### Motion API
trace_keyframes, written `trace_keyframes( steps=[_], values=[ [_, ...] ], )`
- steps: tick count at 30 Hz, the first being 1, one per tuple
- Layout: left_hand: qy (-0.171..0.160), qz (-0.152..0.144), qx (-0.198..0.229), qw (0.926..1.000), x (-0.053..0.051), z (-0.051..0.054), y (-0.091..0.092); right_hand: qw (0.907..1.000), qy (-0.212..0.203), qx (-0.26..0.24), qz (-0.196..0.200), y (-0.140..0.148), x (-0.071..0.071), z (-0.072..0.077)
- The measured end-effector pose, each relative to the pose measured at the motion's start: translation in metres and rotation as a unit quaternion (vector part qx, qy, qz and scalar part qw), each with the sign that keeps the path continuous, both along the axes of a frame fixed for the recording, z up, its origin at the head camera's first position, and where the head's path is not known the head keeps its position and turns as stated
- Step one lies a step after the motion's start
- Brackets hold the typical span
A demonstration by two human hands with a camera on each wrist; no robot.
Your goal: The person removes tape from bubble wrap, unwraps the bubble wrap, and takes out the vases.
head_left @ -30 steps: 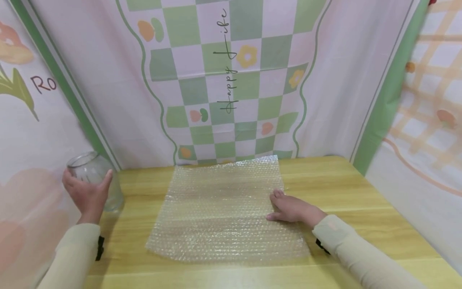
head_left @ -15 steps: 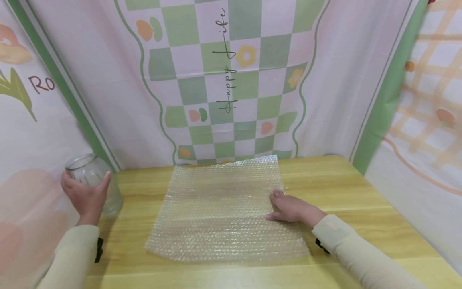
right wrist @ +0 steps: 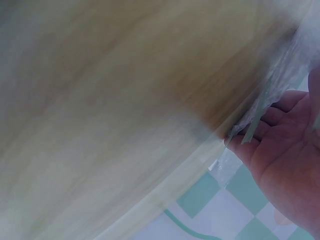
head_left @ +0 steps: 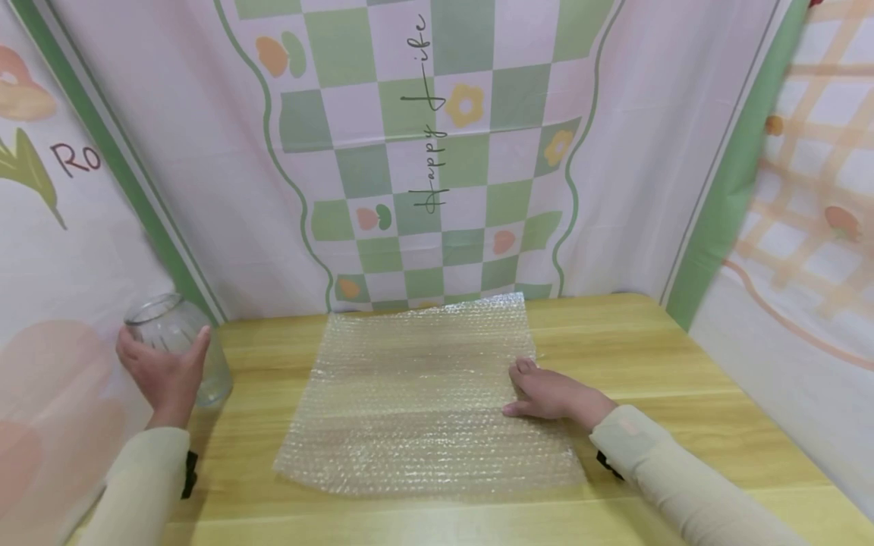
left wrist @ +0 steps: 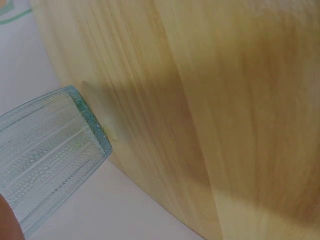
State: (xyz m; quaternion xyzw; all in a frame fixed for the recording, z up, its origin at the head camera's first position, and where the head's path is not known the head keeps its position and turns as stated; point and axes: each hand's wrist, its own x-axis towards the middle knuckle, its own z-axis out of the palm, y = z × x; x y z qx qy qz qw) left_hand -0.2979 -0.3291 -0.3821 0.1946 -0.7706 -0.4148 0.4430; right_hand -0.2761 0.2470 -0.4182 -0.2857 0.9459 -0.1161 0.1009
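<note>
My left hand point(head_left: 164, 379) grips a clear ribbed glass jar point(head_left: 218, 364) around its side, thumb on the right. The jar leans toward the upper left, its mouth uncovered. In the left wrist view the thick greenish base of the jar point(left wrist: 92, 122) is by the table's edge; whether it touches the wood I cannot tell. A sheet of clear bubble wrap point(head_left: 416, 409) lies spread on the table. On its right edge rests my right hand point(head_left: 549, 393), thumb and fingers apart. From the right wrist view, the bubble wrap's loose edge point(right wrist: 280, 90) covers some fingertips of that hand point(right wrist: 285, 155).
The wood-grain table point(head_left: 649, 356) has a rounded far right corner. A printed cloth point(head_left: 451, 152) with green and white checks hangs behind it, and more printed cloth point(head_left: 812, 212) closes off the sides. The bubble wrap's far edge reaches the back of the table.
My left hand has shifted the jar very slightly downward in the head view. The right hand and the bubble wrap hold their places. The view itself has drifted a little.
</note>
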Motion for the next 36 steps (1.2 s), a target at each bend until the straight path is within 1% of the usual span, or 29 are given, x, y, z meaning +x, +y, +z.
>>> trace_keyframes(
  steps=[5, 13, 18, 25, 32, 36],
  values=[
    [-0.003, 0.001, 0.0, 1.0, 0.001, -0.0018, 0.0006, 1.0, -0.002, -0.002, 0.001, -0.0012, 0.0007, 0.0004],
    [0.002, -0.005, 0.007, 1.0, 0.0045, -0.0031, 0.0024, 1.0, -0.006, -0.006, 0.003, -0.0025, 0.0013, 0.0003],
    [0.003, -0.01, 0.004, 0.9999, 0.0038, -0.0027, 0.0037, 1.0, -0.006, -0.004, 0.002, -0.0015, 0.0007, -0.0014],
    [0.013, -0.005, 0.002, 0.9999, 0.0029, -0.0043, 0.0046, 1.0, -0.004, -0.005, 0.003, 0.0001, 0.0006, -0.0003],
    [0.019, -0.004, 0.008, 0.9998, 0.0046, -0.0047, 0.0073, 0.9999, 0.004, -0.001, 0.011, 0.0006, 0.0001, -0.001],
    [0.021, -0.005, 0.009, 0.9997, 0.0057, -0.006, 0.0086, 1.0, 0.0, 0.0, 0.007, 0.0005, 0.0002, 0.0014]
  ],
)
